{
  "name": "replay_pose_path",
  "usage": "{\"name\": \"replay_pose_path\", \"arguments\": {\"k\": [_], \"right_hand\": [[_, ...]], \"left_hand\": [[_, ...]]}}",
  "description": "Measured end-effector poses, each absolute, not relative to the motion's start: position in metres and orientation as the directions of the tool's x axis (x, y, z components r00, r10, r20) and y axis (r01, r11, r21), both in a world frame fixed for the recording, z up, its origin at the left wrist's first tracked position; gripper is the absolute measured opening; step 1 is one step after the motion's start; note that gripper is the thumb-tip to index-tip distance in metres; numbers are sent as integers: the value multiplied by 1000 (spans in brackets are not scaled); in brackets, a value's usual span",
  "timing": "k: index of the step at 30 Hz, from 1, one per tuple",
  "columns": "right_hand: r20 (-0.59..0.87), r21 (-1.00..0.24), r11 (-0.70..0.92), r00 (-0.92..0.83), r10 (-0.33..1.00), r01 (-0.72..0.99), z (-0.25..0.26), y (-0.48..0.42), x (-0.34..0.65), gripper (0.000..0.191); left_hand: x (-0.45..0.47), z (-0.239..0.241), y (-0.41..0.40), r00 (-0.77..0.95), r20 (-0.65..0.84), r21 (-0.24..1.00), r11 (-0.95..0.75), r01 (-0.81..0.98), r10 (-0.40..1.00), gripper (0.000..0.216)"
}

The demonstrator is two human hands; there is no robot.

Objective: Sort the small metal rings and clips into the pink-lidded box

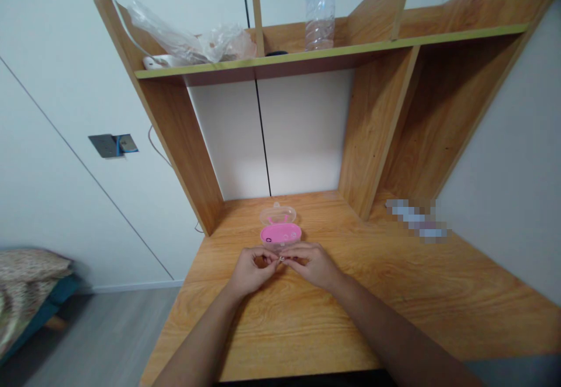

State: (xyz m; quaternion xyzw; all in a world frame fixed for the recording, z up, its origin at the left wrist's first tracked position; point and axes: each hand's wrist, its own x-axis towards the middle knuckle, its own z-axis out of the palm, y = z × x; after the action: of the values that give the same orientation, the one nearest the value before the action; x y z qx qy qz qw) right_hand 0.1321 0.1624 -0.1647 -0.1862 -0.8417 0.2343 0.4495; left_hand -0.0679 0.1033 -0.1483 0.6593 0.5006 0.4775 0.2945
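Note:
Fingertips of my left hand (252, 270) and my right hand (313, 264) meet over the desk, both pinching one small shiny piece (281, 258). It looks silvery and perhaps ring-shaped, but is too small to name surely. Just beyond my fingers lies an oval pink case (280, 232) with its clear lid (277, 216) tipped back. A dark ring (269, 239) and a few pale ring-like bits lie inside the case. My fingers partly cover the case's near side.
A wooden desk (280, 328) carries a shelf unit (307, 62) at its back. A plastic bottle (321, 18) and a crumpled clear bag (197, 42) sit on the shelf. Toward the right lies a blurred-out item (416, 218). Walls stand behind and at right.

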Motion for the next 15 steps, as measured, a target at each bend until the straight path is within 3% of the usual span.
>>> {"name": "replay_pose_path", "arguments": {"k": [15], "right_hand": [[686, -504, 857, -553, 473, 108, -164, 164, 135, 23]], "left_hand": [[-67, -150, 102, 67, 292, 904, -298, 305, 954, 20]]}}
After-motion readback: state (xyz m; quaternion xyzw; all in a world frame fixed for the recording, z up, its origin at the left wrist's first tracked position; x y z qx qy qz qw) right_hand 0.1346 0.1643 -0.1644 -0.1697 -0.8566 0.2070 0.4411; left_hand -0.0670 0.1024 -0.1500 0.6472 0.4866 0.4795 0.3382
